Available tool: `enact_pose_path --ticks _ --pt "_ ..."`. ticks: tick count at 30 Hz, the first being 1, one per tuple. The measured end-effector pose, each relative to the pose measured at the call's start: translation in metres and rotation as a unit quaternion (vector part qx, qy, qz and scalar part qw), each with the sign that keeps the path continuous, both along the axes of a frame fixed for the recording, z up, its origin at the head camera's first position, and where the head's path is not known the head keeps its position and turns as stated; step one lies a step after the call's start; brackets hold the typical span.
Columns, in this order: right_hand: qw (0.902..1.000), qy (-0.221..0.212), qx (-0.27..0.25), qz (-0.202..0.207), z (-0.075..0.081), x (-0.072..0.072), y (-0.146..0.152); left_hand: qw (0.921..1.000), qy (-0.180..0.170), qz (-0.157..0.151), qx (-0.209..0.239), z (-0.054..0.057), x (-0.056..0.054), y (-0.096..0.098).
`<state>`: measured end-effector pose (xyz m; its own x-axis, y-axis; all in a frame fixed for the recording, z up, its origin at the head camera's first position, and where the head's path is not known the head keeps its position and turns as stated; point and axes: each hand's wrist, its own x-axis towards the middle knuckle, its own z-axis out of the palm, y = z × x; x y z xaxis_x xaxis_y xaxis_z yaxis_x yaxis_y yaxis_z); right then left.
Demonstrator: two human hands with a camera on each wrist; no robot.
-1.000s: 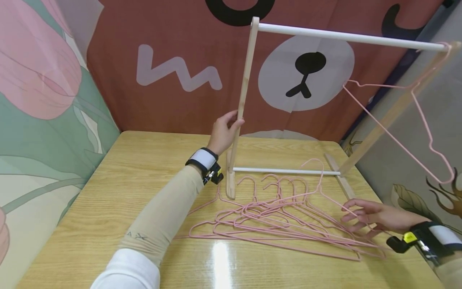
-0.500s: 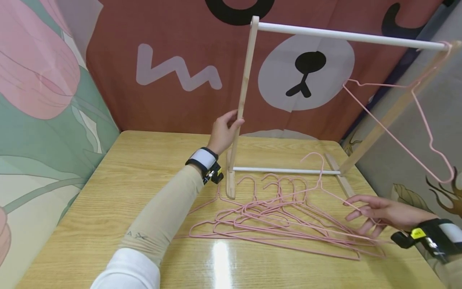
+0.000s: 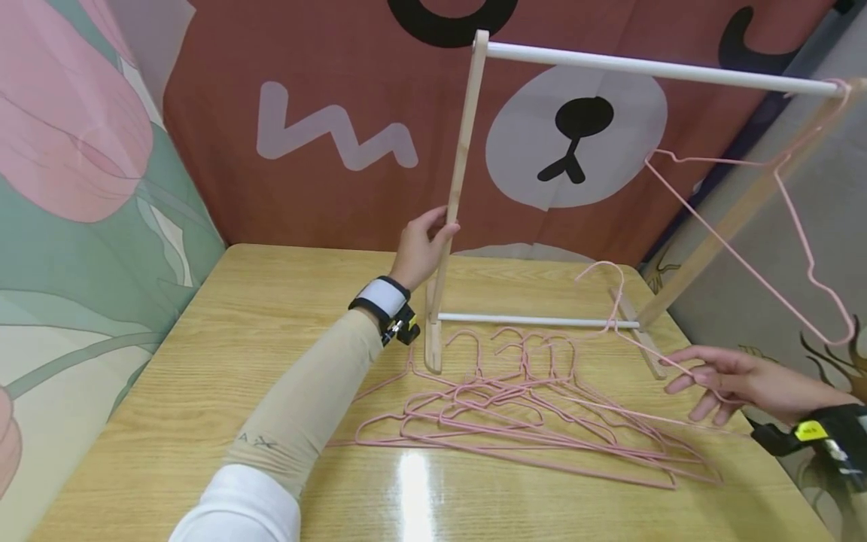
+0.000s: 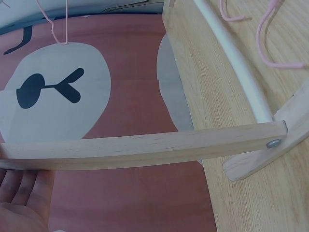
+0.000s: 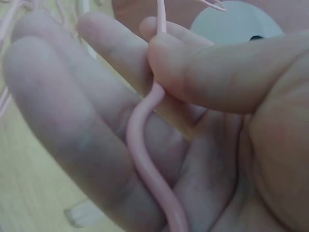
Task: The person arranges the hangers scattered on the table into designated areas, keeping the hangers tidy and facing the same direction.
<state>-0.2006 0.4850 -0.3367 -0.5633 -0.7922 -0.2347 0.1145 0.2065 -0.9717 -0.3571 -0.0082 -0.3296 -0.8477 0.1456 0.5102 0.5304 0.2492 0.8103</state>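
Basically, left grip holds the post, likely steadying the rack, while right grip pinches one hanger by its shoulder, leaving the hook free.

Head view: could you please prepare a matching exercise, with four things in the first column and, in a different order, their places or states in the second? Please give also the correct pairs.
Things:
1. Left hand
2. Top bar
3. Right hand
4. Pile of hangers

Places or states:
A. Pinches a pink hanger
B. Lies on the table
C. Holds a wooden post
D. White, with a single hanger hooked near one end

Pairs: 1-C; 2-D; 3-A; 4-B
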Motion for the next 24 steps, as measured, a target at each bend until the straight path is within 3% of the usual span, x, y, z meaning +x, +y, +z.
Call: enact_pose_path --ticks 5,12,20,24 --pt "0.9986 0.048 -0.009 -0.019 0.015 -0.001 -0.003 1.0 0.003 0.002 -0.001 0.001 0.001 0.0" --pt "0.9882 0.14 0.017 -0.059 0.028 -0.001 -0.007 1.0 0.004 0.001 0.001 0.0 0.002 0.0" --pt "0.9829 0.158 -0.012 -0.094 0.042 -0.001 -0.01 1.0 0.005 -0.003 0.005 -0.001 0.001 0.0" --pt "0.9722 0.2 -0.002 -0.121 0.053 0.0 -0.013 0.9999 0.009 -0.001 0.005 -0.001 0.0 0.0"
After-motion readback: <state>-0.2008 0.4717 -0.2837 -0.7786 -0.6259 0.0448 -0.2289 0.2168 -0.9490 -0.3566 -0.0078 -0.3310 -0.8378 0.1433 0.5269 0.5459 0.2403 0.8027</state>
